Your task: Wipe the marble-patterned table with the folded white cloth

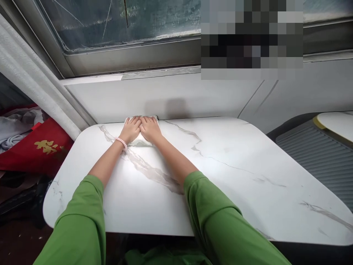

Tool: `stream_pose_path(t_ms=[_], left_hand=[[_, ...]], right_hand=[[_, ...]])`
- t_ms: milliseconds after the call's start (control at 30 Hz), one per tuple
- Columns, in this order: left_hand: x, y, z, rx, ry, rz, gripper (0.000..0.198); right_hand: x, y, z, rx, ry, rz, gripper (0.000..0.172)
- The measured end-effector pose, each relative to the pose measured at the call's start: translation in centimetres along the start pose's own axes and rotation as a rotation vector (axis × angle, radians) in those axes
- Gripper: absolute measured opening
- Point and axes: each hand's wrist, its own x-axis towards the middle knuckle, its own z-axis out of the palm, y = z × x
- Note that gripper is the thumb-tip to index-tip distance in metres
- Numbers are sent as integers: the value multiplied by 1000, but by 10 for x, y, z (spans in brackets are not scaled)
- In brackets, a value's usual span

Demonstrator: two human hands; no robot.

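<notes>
A folded pale cloth (142, 141) lies on the white marble-patterned table (228, 176), up against the wall at the table's far edge. Both of my hands press on it from above, side by side and touching each other. My left hand (131, 129), with a pink beaded bracelet (121, 143) at the wrist, rests flat with its fingers stretched forward. Over the cloth's right half lies my right hand (149, 129), also flat with fingers extended. The hands hide much of the cloth's middle.
A metal-framed window (132, 55) sits above the white wall panel (116, 97). On the left hang a pale curtain (35, 66) and a red bag (41, 151) with gold print. A ribbed grey chair (311, 154) stands at the right. Part of the upper right is pixelated.
</notes>
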Motion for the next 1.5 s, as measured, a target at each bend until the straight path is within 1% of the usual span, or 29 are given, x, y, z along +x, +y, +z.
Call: stream_pose_path(t_ms=[100, 200, 333, 433, 533, 600, 700, 833, 933, 1000, 1033, 1133, 1233, 1333, 1500], left_hand=[[4, -3, 4, 11, 45, 16, 46], [-3, 0, 7, 30, 68, 7, 45], [-24, 9, 8, 27, 71, -7, 46], [-47, 21, 6, 12, 51, 5, 47], [-79, 35, 2, 17, 45, 35, 48], [-108, 45, -2, 20, 49, 61, 48], [-158, 60, -10, 19, 57, 87, 47], [-229, 73, -23, -6, 72, 101, 48], [-270, 78, -32, -11, 78, 66, 50], [-286, 78, -35, -6, 68, 38, 51], [-291, 77, -36, -6, 60, 28, 51], [-291, 66, -36, -8, 40, 22, 51], [-272, 42, -33, -9, 25, 25, 50], [-237, 8, -27, -12, 15, 12, 49], [-158, -54, -19, -32, 4, -7, 48]], right_hand=[[3, 3, 1, -17, 2, -8, 44], [-3, 2, -1, -20, -1, -31, 45], [-25, -5, -3, -16, -11, -47, 47], [-51, -15, -7, -30, -13, -39, 49], [-86, -32, -13, -38, -15, -32, 49], [-112, -47, -18, -34, -14, -33, 50], [-152, -73, -25, -25, -33, -43, 51], [-199, -110, -32, 9, -97, -130, 52], [-220, -133, -34, 48, -150, -210, 53], [-225, -142, -33, 70, -174, -252, 54], [-225, -146, -32, 77, -182, -266, 54], [-216, -150, -26, 91, -193, -279, 55], [-191, -149, -16, 99, -194, -268, 54], [-150, -144, -1, 98, -162, -235, 52], [-66, -129, 32, 93, -62, -151, 46]])
